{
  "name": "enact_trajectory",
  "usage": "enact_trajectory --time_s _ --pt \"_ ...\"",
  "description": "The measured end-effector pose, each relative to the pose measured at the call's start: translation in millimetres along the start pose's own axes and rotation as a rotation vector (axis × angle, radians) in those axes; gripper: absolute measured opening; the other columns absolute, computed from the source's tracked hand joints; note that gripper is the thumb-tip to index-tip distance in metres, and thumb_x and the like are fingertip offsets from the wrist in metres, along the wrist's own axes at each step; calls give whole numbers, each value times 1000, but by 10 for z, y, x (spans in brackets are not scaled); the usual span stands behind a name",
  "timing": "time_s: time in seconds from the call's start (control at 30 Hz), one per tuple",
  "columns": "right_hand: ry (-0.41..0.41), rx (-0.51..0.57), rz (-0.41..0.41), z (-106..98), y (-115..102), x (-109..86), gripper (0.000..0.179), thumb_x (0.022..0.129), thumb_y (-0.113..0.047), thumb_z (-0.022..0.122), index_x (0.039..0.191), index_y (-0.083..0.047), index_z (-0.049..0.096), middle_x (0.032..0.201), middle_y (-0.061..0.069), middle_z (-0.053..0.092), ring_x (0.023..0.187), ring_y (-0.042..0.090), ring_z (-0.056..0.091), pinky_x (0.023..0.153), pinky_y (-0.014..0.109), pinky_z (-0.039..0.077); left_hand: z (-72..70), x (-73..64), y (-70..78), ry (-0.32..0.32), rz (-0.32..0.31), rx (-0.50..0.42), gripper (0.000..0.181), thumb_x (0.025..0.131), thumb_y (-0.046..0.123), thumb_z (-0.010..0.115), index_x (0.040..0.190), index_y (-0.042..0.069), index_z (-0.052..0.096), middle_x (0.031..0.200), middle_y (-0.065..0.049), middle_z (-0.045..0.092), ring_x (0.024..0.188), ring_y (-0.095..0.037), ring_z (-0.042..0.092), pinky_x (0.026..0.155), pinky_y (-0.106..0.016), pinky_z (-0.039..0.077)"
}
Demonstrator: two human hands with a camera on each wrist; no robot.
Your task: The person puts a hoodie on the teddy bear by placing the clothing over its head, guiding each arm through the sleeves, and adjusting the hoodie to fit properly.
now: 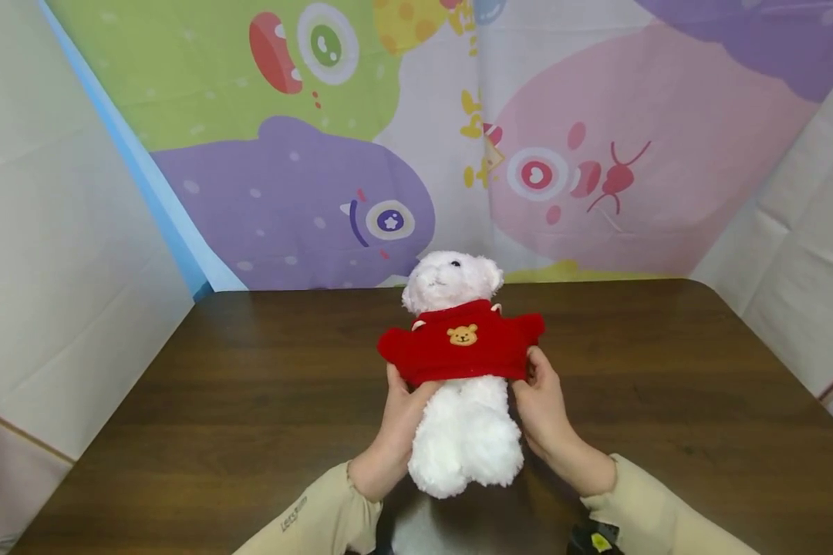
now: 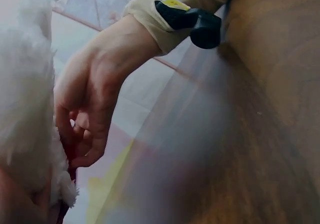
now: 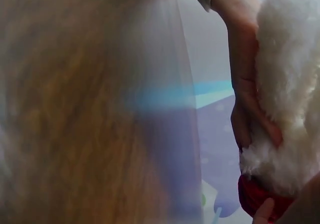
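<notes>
A white plush teddy bear (image 1: pixel 467 439) in a red sweater (image 1: pixel 458 358) with a small bear-face patch (image 1: pixel 462 334) leans back at the middle of the table, head away from me. My left hand (image 1: pixel 403 416) holds its left-of-view side at the sweater's hem, thumb in front. On the other side, my right hand (image 1: pixel 544 405) pinches the hem near its corner. In the left wrist view the right hand (image 2: pixel 92 98) shows curled at the red cloth. The left thumb presses into white fur (image 3: pixel 290 73) in the right wrist view.
The brown wooden table (image 1: pixel 250 385) extends around the bear. Behind it hangs a cartoon-printed backdrop (image 1: pixel 284 200), with pale side panels (image 1: pixel 76 231) at left and right. A black device with a yellow label (image 1: pixel 597 539) sits at the right wrist.
</notes>
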State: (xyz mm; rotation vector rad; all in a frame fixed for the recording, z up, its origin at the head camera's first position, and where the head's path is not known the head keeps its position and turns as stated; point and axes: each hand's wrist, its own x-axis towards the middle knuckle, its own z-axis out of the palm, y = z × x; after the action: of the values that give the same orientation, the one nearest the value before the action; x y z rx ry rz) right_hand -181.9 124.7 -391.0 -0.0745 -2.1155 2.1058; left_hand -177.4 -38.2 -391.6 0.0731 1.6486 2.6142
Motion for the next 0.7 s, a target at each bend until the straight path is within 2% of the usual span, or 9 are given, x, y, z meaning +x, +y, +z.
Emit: enact_trajectory --time_s 0.13,0.23,0.33,0.43,0.5,0.57,0.63,0.7 --pt "-45 -40 -3 -2 -4 14 39 78 16 35 113 2 48 110 9 53 94 10 49 78 18 41 -9 21 16 18 24 -12 54 85 6 58 125 23 26 127 -4 41 107 -19 49 82 -32 49" --pt "-107 -49 56 -4 -32 10 37 81 11 36 116 0 44 114 11 50 99 14 46 83 23 39 -22 44 -1 30 35 -7 52 85 6 57 125 22 26 127 -4 41 107 -19 49 82 -31 48" --pt "-187 -10 136 -9 -68 -8 36 88 -2 37 123 -4 33 124 12 41 111 21 38 93 35 35 -41 73 -42 39 50 42 51 88 9 55 127 21 26 129 -4 40 112 -18 46 87 -30 45" --pt "-269 53 236 -15 -102 -55 56 91 -22 43 136 -10 11 137 11 25 125 25 24 103 43 27 -59 88 -88 23 43 116 49 91 15 53 131 22 26 133 -4 39 118 -19 41 91 -30 42" --pt "-300 82 295 -13 -117 -82 75 89 -32 50 139 -13 -3 139 10 20 127 25 23 102 42 30 -76 92 -106 -3 28 176 48 92 18 50 133 24 27 134 -3 39 119 -20 42 92 -32 42" --pt "-293 86 350 -9 -170 -121 92 85 -35 56 139 -13 -15 141 11 17 126 26 25 100 39 33 -102 101 -112 -9 26 304 45 94 18 47 135 24 29 135 -3 41 120 -22 43 94 -37 41" --pt "-259 73 392 0 -247 -161 98 83 -33 59 139 -10 -17 139 12 21 121 25 32 93 34 39 -128 115 -97 1 68 521 41 94 14 42 134 20 35 132 -7 48 114 -24 50 91 -40 44" --pt "-218 72 410 11 -329 -203 93 83 -28 57 139 -6 -13 137 14 23 117 24 35 88 29 42 -143 129 -68 28 115 754 39 92 11 39 131 17 40 123 -11 56 103 -25 57 83 -42 47"
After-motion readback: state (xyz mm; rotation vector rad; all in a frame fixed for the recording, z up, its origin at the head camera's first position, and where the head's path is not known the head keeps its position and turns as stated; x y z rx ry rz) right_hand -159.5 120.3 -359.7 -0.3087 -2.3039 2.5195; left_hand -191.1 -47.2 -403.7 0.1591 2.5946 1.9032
